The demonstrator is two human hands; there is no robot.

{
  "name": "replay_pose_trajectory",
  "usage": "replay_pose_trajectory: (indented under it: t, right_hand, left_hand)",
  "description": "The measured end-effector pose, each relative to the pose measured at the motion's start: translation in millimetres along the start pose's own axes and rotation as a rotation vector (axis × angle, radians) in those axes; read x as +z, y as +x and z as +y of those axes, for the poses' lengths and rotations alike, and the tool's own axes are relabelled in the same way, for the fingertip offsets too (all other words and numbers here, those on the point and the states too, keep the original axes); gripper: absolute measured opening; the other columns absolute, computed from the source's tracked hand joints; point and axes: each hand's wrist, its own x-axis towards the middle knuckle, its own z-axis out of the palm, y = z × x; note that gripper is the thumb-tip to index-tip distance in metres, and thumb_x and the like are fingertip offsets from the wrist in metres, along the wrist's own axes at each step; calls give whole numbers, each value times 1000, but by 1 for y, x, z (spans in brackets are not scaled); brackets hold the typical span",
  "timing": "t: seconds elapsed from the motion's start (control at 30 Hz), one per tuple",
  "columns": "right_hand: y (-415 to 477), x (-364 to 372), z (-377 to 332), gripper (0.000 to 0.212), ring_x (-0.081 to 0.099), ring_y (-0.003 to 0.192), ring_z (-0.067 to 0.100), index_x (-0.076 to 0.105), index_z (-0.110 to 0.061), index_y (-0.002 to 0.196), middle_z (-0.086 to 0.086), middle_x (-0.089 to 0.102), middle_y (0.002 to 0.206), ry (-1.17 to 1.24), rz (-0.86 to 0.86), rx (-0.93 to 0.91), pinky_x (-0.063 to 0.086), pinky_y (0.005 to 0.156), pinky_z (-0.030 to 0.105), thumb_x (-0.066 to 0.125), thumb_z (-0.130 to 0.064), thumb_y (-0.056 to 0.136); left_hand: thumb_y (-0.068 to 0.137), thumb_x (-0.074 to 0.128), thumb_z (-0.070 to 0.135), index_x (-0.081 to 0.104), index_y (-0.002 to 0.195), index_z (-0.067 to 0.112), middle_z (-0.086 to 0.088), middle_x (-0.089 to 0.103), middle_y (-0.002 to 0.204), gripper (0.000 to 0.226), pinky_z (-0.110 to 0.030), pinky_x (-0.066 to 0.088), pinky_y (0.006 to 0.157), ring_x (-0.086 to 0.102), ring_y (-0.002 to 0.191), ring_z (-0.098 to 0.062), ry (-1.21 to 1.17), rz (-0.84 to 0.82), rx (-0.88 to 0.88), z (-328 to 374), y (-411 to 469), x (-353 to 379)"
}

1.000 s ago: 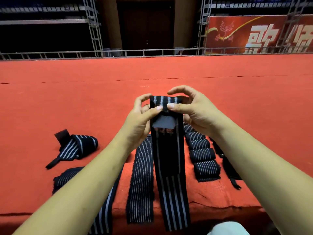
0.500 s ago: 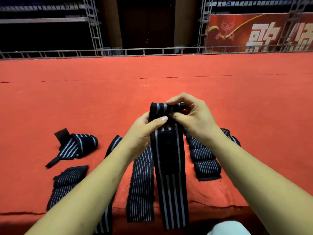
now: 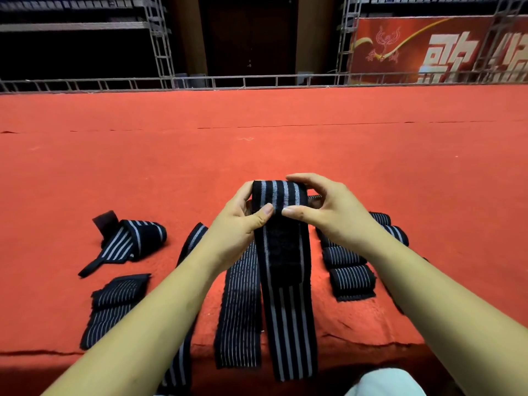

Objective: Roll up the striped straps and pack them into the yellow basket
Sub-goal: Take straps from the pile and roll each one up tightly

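The loose tail of the striped strap [image 3: 288,324] hangs toward the person over the edge of the red carpet [image 3: 257,138], so I judge the rolling step to be in hand and barely begun. Just left of that strap lies a flat strap [image 3: 240,310], not yet rolled; to its right sits a row of finished rolls [image 3: 351,278]. At the strap's far end the left hand [image 3: 237,224] and right hand [image 3: 325,212] each pinch the small roll [image 3: 278,195], thumbs pressed on its near face and fingers curled behind. The next move likely calls for turning the roll down the tail with even tension and square edges. The yellow basket is out of view. A second ago only the end was folded over, with a grey patch showing; now that patch is wound inside and the roll is fatter.
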Motion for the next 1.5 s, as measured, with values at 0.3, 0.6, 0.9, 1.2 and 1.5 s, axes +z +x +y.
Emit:
replay_pose_trajectory:
  t: [0.3, 0.6, 0.9, 1.2, 1.5]
  right_hand:
    - [-4, 10, 2, 45, 54, 74, 17, 57, -40, 98, -1, 57, 98, 36, 103, -107, 42, 65, 31, 69, -5, 73]
    - [-15, 20, 2, 30, 64, 105, 5, 59, -33, 119, -7, 66, 115, 236, 127, 61, 54, 89, 29, 67, -41, 91]
    - [-29, 22, 13, 47, 64, 109, 18, 50, -32, 131, 2, 65, 120, 263, 65, 11, 52, 68, 19, 69, -21, 90]
    - [-34, 23, 13, 44, 63, 82, 18, 52, -28, 111, 7, 63, 99, 404, 87, 44, 54, 79, 39, 64, 8, 88]
    - [-39, 32, 10, 30, 66, 97, 18, 58, -32, 107, 4, 65, 113, 488, 105, 105, 50, 96, 47, 73, -30, 81]
  left_hand:
    - [91, 55, 58, 60, 115, 32, -1, 65, 107, 35, -55, 49, 95, 63, 100, -19, 162, 73, -71, 3, -3, 14]
    - [89, 59, 13, 57, 124, 22, -14, 65, 113, 36, -28, 54, 86, 64, 102, -21, -62, 92, 35, -9, -5, 6]
    - [91, 61, 5, 52, 134, 24, -7, 66, 120, 48, -42, 47, 98, 61, 113, -24, 133, 114, 22, -21, -16, -1]
    - [92, 51, 37, 47, 130, 28, -4, 68, 114, 39, -33, 54, 90, 65, 103, -16, -36, 13, -109, -13, -22, 13]
    - [94, 63, 24, 61, 102, 25, -12, 59, 91, 8, -27, 48, 79, 58, 86, -20, -7, 140, -17, -15, -18, 14]
